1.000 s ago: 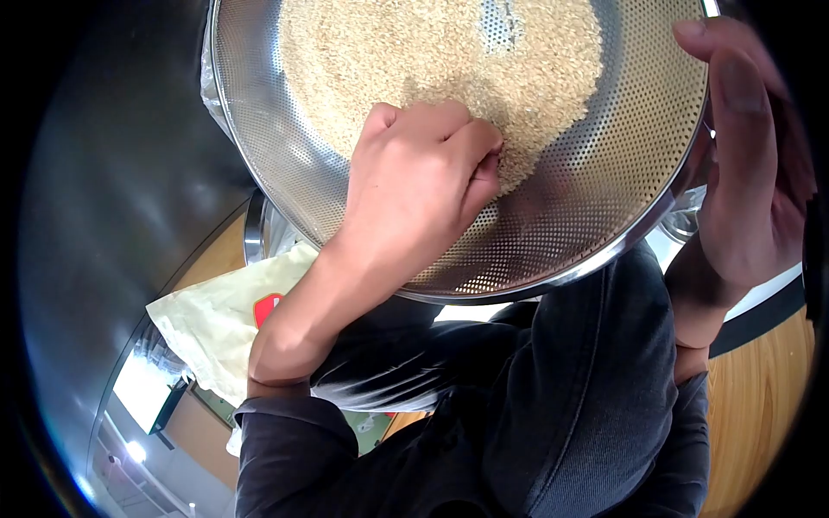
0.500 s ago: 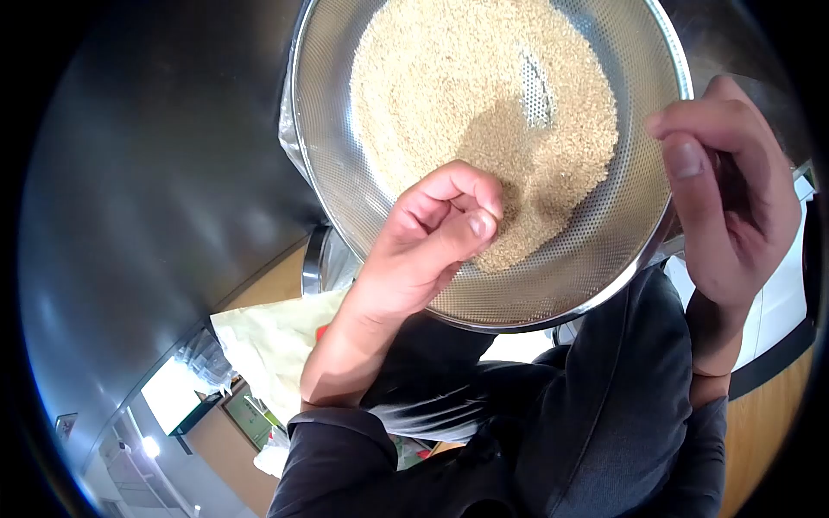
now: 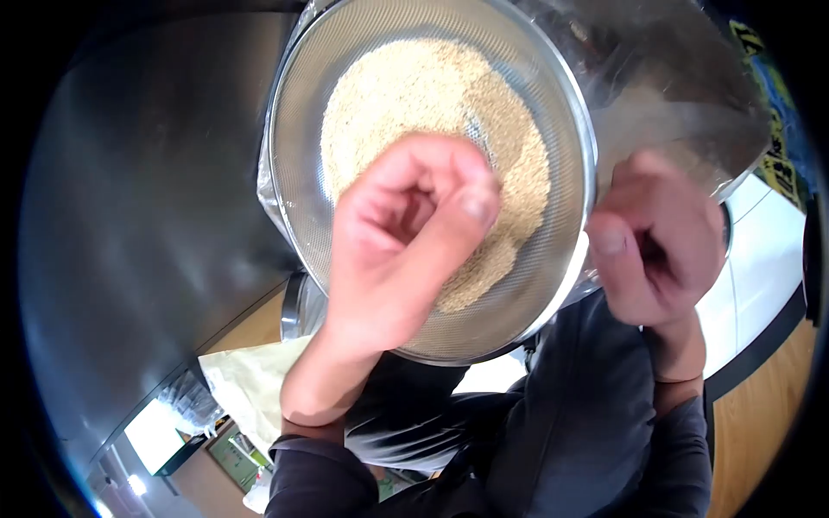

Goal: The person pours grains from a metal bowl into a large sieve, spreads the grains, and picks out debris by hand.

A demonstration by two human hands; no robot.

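A round metal mesh sieve (image 3: 298, 112) holds a wide layer of small pale tan grains (image 3: 406, 86), with a bare patch of mesh showing in it. Over the grains hovers my left hand (image 3: 401, 237), thumb and forefinger pinched together. Whatever those fingertips may hold is too small or blurred to see. My right hand (image 3: 661, 237) is beside the sieve's right rim, its fingers curled in and the thumb against them. Its thumb tip appears close to the rim, and I cannot tell if they touch. Anything inside that hand is hidden.
Clear plastic (image 3: 665, 95) lies behind the sieve at the right, near a printed blue and yellow package (image 3: 773, 112). A dark smooth surface (image 3: 164, 190) spans the left. Below it are a cream bag (image 3: 255, 371) and my dark-trousered legs (image 3: 570, 414).
Both hands and the sieve now appear further left in view. My left hand looks raised closer to the camera, still pinched. My right hand has curled its fingers in more tightly.
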